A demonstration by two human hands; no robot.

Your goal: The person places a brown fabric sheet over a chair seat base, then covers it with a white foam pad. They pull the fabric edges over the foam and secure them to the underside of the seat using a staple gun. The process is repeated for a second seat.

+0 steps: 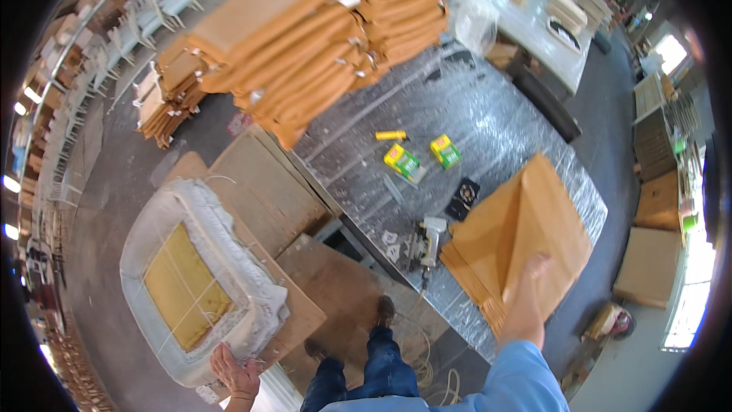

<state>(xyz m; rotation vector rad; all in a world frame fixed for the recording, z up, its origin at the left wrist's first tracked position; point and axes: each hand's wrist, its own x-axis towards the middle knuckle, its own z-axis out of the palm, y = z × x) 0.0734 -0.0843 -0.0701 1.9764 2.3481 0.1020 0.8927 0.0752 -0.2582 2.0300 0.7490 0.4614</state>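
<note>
Left hand point(238, 373) low, right hand point(528, 290) outstretched
</note>
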